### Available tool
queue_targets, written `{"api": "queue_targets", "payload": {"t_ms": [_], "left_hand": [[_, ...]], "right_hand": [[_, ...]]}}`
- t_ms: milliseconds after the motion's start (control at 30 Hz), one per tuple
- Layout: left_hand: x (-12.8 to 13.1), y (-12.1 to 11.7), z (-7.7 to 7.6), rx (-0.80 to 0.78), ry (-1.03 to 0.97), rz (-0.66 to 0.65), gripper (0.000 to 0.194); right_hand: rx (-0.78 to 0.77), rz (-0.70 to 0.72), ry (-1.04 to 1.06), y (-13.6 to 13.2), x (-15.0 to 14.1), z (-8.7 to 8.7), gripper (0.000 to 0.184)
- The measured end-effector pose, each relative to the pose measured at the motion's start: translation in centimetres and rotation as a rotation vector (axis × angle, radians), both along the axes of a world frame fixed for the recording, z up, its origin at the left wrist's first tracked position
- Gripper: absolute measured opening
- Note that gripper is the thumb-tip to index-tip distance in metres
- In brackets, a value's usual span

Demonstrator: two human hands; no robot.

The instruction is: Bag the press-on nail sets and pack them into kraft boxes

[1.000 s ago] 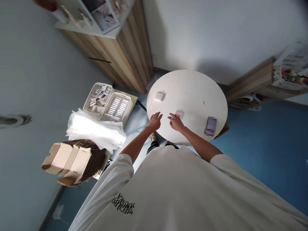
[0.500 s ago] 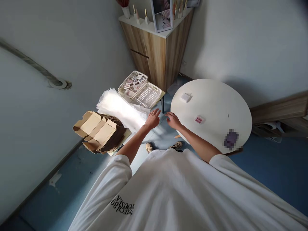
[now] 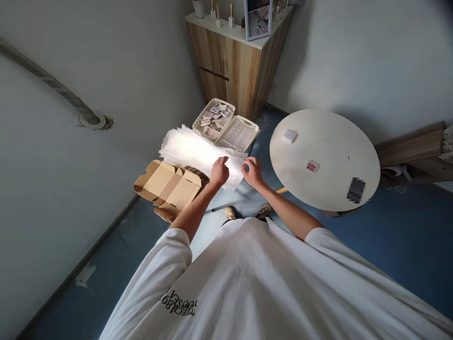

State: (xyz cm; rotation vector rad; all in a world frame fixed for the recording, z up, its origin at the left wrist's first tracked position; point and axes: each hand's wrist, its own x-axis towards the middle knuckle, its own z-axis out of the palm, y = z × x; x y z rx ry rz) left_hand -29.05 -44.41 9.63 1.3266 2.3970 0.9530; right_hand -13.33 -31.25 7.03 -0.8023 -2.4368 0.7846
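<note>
My left hand (image 3: 220, 172) is over the near end of a fanned stack of thin white sheets (image 3: 191, 144). Its fingers are loosely bent, and I make out nothing held. Close by on the right, my right hand (image 3: 252, 173) is at the sheets' right edge, thumb and forefinger curled into a pinch. Whether a sheet is caught between those fingertips is too small to tell. Flattened brown cardboard boxes (image 3: 168, 186) are piled left of my left hand. Behind the sheets are two white plastic baskets, one with small printed packets (image 3: 215, 115), the other with clear trays (image 3: 238, 134).
A round white table (image 3: 322, 141) stands to the right, bearing a small white box (image 3: 289, 136), a small clear case with red pieces (image 3: 312, 166) and a blurred-out dark item (image 3: 356, 190). A wooden cabinet (image 3: 233, 71) fills the corner. A pipe (image 3: 53, 87) runs along the left wall.
My view has turned left, so the furniture appears further right. Both hands have come over the end of the white sheets, and their fingers are more curled, most of all the right hand's.
</note>
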Motion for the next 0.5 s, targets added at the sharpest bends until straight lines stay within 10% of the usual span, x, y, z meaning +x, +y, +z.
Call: {"api": "queue_targets", "payload": {"t_ms": [500], "left_hand": [[-1.6, -0.5, -1.2, -0.043, -0.062, -0.111, 0.053]], "right_hand": [[-0.007, -0.137, -0.044, -1.2, -6.1, 0.9, 0.009]]}}
